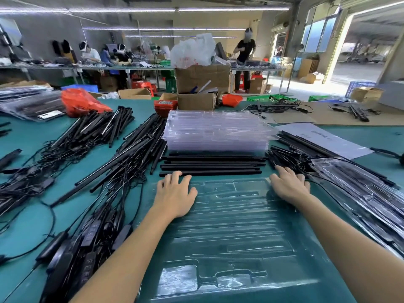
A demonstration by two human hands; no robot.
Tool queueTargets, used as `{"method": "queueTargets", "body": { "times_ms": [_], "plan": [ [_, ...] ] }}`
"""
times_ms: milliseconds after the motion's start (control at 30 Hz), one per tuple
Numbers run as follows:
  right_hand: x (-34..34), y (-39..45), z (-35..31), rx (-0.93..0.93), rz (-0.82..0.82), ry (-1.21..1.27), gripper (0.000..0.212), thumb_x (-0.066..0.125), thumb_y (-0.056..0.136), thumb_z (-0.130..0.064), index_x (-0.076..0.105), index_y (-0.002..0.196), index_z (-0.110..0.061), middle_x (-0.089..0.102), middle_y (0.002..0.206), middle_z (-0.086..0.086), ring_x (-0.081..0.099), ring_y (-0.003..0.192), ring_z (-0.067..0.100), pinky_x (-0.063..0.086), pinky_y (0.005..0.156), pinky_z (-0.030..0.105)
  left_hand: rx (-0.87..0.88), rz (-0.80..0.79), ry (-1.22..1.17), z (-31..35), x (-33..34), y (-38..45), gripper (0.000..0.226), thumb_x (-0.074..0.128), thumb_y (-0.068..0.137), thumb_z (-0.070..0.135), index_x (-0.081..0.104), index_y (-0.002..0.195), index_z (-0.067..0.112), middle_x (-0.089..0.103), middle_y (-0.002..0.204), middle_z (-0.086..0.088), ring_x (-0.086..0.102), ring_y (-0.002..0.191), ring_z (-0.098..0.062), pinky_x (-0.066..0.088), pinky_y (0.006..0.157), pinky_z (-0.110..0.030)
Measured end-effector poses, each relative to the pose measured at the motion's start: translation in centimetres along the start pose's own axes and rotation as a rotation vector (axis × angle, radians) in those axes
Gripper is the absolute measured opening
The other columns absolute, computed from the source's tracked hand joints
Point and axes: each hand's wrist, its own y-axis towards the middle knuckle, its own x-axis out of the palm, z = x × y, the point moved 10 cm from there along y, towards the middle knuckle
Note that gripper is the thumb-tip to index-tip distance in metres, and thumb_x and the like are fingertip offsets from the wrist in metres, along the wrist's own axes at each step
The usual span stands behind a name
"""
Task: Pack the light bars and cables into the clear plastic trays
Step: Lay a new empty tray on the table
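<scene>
An empty clear plastic tray (231, 232) lies flat on the green table in front of me. My left hand (175, 195) rests palm down on its far left corner, fingers spread and reaching the nearest black light bar. My right hand (288, 184) rests on the far right corner, fingers straight. Just beyond the tray lies a row of several black light bars (212, 166). Behind them stands a stack of clear trays (216, 132). Piles of light bars with tangled cables (94, 154) cover the table's left side.
Packed trays (358, 193) lie at the right, with more bars (306, 145) and a white paper sheet (323, 136) beyond. Cable controllers (87, 241) lie near left. Cardboard boxes (196, 99) and a red bag (83, 101) sit at the far edge. People work at benches behind.
</scene>
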Motion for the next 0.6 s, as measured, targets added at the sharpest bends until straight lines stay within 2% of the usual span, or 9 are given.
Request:
{"method": "queueTargets", "body": {
  "times_ms": [100,167,267,333,400,533,600],
  "plan": [
    [0.0,0.0,0.0,0.004,0.011,-0.052,0.062,0.033,0.098,-0.044,0.027,0.156,-0.022,0.027,0.161,0.009,0.022,0.143,0.038,0.018,0.115,0.052,-0.009,0.009,-0.003,-0.1,0.0,0.1,0.066,0.026,0.102,0.047,0.009,0.159,0.021,0.016,0.161,-0.007,0.015,0.146,-0.027,0.014,0.118,-0.045],
    [0.1,-0.2,-0.1,0.000,0.028,-0.092,0.062,0.033,0.099,-0.047,0.028,0.155,-0.022,0.028,0.158,0.015,0.022,0.143,0.038,0.018,0.115,0.051,-0.013,0.000,-0.002,-0.1,0.1,0.1,0.071,0.026,0.101,0.048,-0.004,0.160,0.021,0.004,0.164,-0.009,0.006,0.150,-0.028,0.011,0.120,-0.048],
    [0.3,-0.5,0.0,0.002,0.030,-0.129,0.061,0.030,0.100,-0.052,0.025,0.155,-0.027,0.018,0.161,0.016,0.017,0.146,0.038,0.015,0.116,0.050,0.004,-0.022,0.005,0.0,0.4,0.2,0.069,0.023,0.101,0.046,-0.010,0.159,0.028,-0.015,0.166,-0.006,-0.010,0.153,-0.027,0.006,0.121,-0.050],
    [0.4,-0.4,-0.1,-0.008,0.012,-0.167,0.055,0.028,0.100,-0.053,0.041,0.146,-0.026,0.028,0.158,0.015,0.023,0.144,0.037,0.018,0.114,0.050,0.019,-0.050,0.014,0.1,0.7,0.3,0.065,0.021,0.101,0.045,-0.007,0.159,0.034,-0.012,0.167,-0.003,-0.011,0.153,-0.023,0.003,0.121,-0.050],
    [0.4,-0.4,-0.1,-0.010,0.021,-0.165,0.052,0.029,0.099,-0.053,0.055,0.128,-0.020,0.041,0.150,0.013,0.030,0.139,0.037,0.022,0.110,0.050,0.022,-0.053,0.009,0.1,0.8,0.4,0.063,0.020,0.101,0.045,-0.001,0.160,0.034,-0.003,0.168,-0.001,-0.006,0.154,-0.020,0.002,0.122,-0.049],
    [-0.5,-0.5,0.3,-0.008,0.128,-0.059,0.051,0.043,0.098,-0.048,0.057,0.126,-0.007,0.035,0.152,0.014,0.030,0.136,0.036,0.024,0.111,0.048,0.010,0.002,0.024,0.0,0.5,0.4,0.064,0.020,0.103,0.045,0.004,0.160,0.020,0.013,0.162,-0.006,0.007,0.149,-0.025,0.006,0.120,-0.048],
    [-2.0,-0.9,0.4,-0.031,0.259,0.144,0.044,0.052,0.097,-0.037,0.056,0.129,-0.006,0.039,0.146,0.015,0.031,0.133,0.035,0.028,0.109,0.047,-0.005,0.016,0.037,0.0,0.3,0.3,0.064,0.019,0.104,0.045,0.009,0.159,0.015,0.018,0.156,-0.008,0.014,0.144,-0.028,0.009,0.119,-0.048]
  ]
}}
